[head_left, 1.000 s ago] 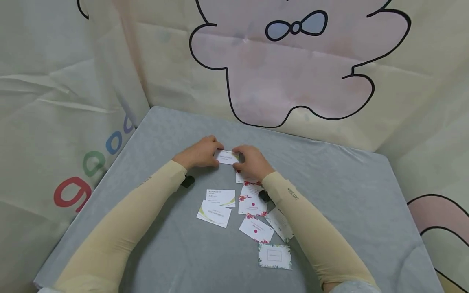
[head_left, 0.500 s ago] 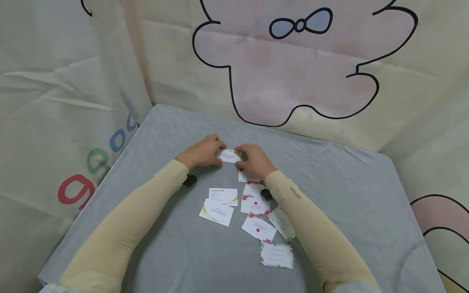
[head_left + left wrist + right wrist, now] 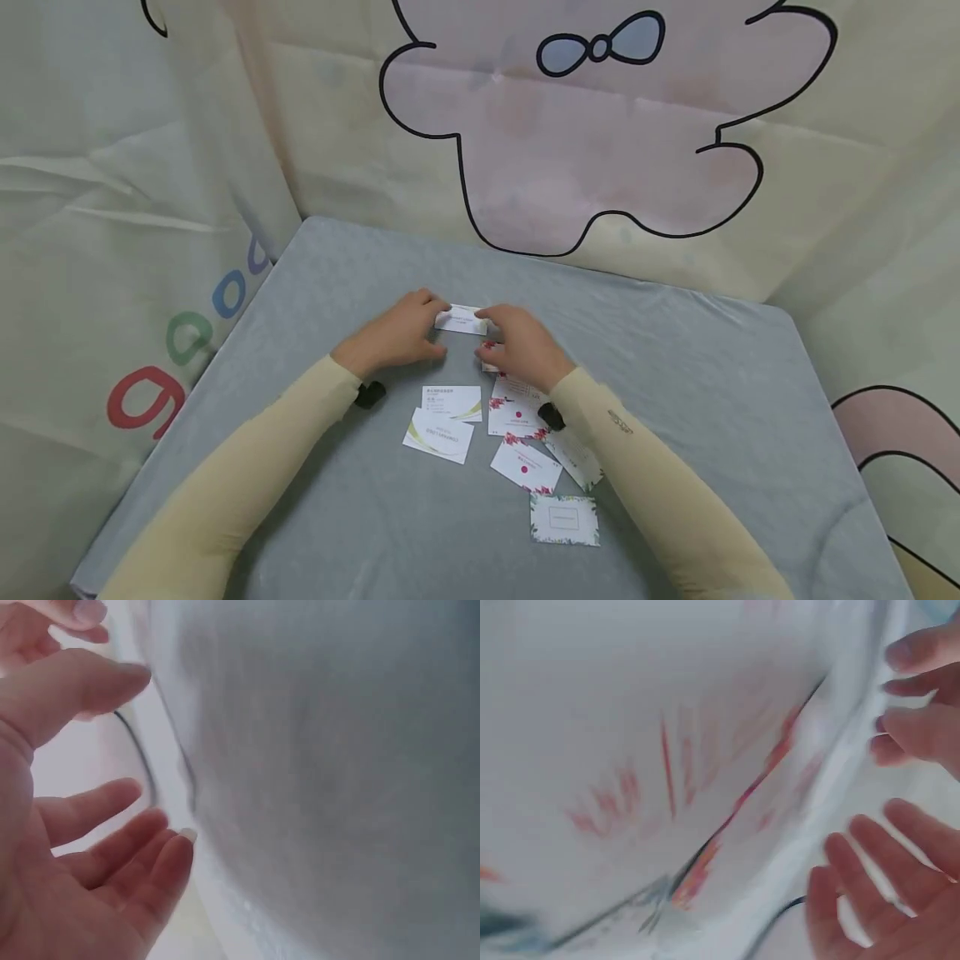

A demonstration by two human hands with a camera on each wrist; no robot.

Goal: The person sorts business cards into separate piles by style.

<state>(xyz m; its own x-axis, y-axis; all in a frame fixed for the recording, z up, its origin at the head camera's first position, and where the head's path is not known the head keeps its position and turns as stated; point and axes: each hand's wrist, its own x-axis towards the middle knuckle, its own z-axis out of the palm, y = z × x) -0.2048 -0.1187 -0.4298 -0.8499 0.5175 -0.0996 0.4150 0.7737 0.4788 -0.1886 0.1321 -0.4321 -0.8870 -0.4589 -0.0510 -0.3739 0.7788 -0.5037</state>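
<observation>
A white business card (image 3: 461, 322) with a yellow-green corner lies at the far middle of the cloth, between both hands. My left hand (image 3: 397, 333) is at its left edge, fingertips near or on the card's corner; thumb and fingers are spread apart. On the other side, my right hand (image 3: 528, 346) has its fingertips by the card's right edge, the thumb well away. A red-flowered card (image 3: 491, 357) is partly hidden beneath the right hand. The left wrist view shows the left hand (image 3: 90, 855) with relaxed fingers and an empty palm. Likewise the right hand (image 3: 900, 885) looks loose in its own view.
Two overlapping yellow-green cards (image 3: 438, 435) lie left of centre. Red-flowered cards (image 3: 525, 465) form a column to their right. A leaf-bordered card (image 3: 564, 520) is nearest the front, and another card (image 3: 573, 458) is partly covered by the right sleeve. Grey cloth covers the table (image 3: 337, 517).
Both hands have loosened from the card's sides. The left hand has drawn slightly left and toward the person, its thumb leaving the card; the right thumb has also lowered. The card stays flat.
</observation>
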